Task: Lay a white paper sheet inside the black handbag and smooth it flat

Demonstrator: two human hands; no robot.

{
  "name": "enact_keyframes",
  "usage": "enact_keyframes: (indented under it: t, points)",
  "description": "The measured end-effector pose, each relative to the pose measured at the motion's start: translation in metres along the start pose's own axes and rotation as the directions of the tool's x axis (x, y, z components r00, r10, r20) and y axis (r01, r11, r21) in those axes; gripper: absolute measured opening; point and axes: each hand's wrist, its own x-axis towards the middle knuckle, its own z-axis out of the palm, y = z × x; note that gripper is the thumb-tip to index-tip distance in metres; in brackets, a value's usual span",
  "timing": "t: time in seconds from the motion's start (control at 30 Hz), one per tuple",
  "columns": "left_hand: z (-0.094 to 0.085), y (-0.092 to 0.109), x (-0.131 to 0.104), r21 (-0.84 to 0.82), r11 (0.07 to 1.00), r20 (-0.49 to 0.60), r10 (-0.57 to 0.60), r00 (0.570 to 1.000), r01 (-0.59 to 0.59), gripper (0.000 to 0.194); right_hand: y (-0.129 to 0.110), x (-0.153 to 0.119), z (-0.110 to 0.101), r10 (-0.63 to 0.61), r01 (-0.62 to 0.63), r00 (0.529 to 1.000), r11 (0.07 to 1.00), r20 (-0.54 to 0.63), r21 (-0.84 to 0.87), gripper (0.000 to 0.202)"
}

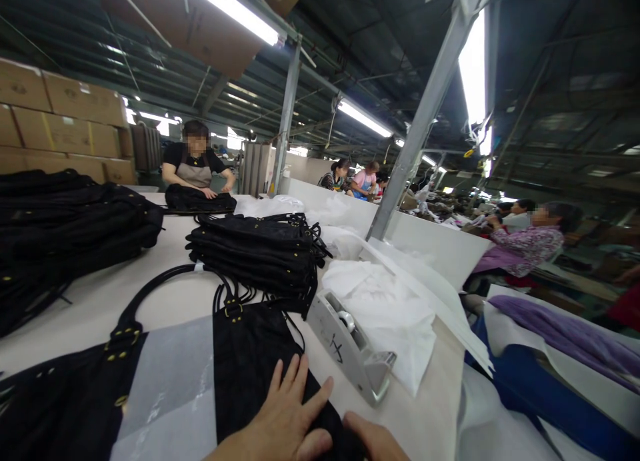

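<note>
Far to the left of the hands a tall heap of black bags slumps on the white table, soft and ridged in layers. Nearer, a flat black bag with brass studs lies just left of the left hand, and a sheet of cloudy, glossy plastic covers part of it. The left hand lies flat, fingers spread, pressing on a black quilted bag whose thin curved straps loop away from the hand; it grips nothing. The right hand shows only in part at the bottom edge, touching the same bag; how far it is open I cannot tell. Beyond the hands sits a neat stack of black bags. Just right of the hands stands a grey, wedge-shaped tape dispenser, hard and angular, against crumpled white fabric. The table edge runs close on the right; bare tabletop lies beyond the flat bag's strap.
</note>
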Motion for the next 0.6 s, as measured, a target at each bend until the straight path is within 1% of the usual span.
enact_keyframes:
  t: [0.07,0.1,0.13,0.17,0.2,0.23,0.27,0.3,0.33,0.4,0.47,0.5,0.53,0.6]
  points:
    - [0.005,-0.001,0.002,0.044,0.999,-0.012,0.024,1.000,-0.023,0.071,-0.006,0.002,0.002,-0.042,0.047,0.998,0.991,-0.044,0.125,0.035]
    - [0.009,-0.003,0.004,0.064,0.997,-0.022,0.041,0.999,-0.040,0.072,-0.010,0.004,0.002,-0.052,0.058,0.998,0.978,-0.035,0.200,0.035]
    - [0.013,-0.006,0.006,0.078,0.995,-0.038,0.064,0.997,-0.061,0.072,-0.014,0.006,0.000,-0.041,0.037,0.999,0.963,0.009,0.266,0.033]
    - [0.017,-0.009,0.007,0.086,0.993,-0.054,0.092,0.994,-0.087,0.071,-0.019,0.007,-0.004,-0.001,-0.025,0.997,0.950,0.083,0.312,0.029]
    - [0.020,-0.011,0.008,0.090,0.990,-0.066,0.117,0.991,-0.111,0.070,-0.024,0.008,-0.008,0.073,-0.121,0.985,0.936,0.155,0.330,0.025]
    - [0.023,-0.014,0.009,0.093,0.987,-0.075,0.141,0.987,-0.134,0.069,-0.029,0.008,-0.012,0.164,-0.227,0.964,0.918,0.210,0.325,0.024]
    - [0.024,-0.016,0.010,0.093,0.984,-0.086,0.160,0.983,-0.152,0.070,-0.035,0.007,-0.017,0.252,-0.317,0.940,0.896,0.231,0.310,0.024]
    - [0.025,-0.017,0.009,0.093,0.982,-0.097,0.171,0.980,-0.162,0.072,-0.041,0.006,-0.020,0.322,-0.378,0.921,0.875,0.219,0.303,0.026]
    - [0.025,-0.017,0.008,0.089,0.982,-0.105,0.176,0.979,-0.167,0.074,-0.047,0.004,-0.023,0.368,-0.409,0.911,0.859,0.183,0.308,0.030]
    - [0.023,-0.015,0.005,0.071,0.984,-0.117,0.173,0.978,-0.166,0.078,-0.060,0.001,-0.027,0.409,-0.434,0.901,0.846,0.145,0.309,0.042]
    - [0.018,-0.011,-0.001,0.041,0.987,-0.118,0.157,0.981,-0.153,0.077,-0.072,0.003,-0.028,0.429,-0.467,0.883,0.843,0.190,0.267,0.045]
    - [0.016,-0.009,-0.003,0.022,0.989,-0.114,0.148,0.982,-0.146,0.075,-0.077,0.006,-0.029,0.452,-0.502,0.860,0.832,0.235,0.236,0.043]
    - [0.013,-0.006,-0.006,0.003,0.990,-0.110,0.140,0.984,-0.140,0.074,-0.081,0.010,-0.030,0.485,-0.549,0.825,0.810,0.290,0.208,0.038]
    - [0.009,-0.003,-0.009,-0.024,0.991,-0.100,0.129,0.986,-0.132,0.071,-0.084,0.020,-0.032,0.546,-0.649,0.734,0.740,0.405,0.179,0.027]
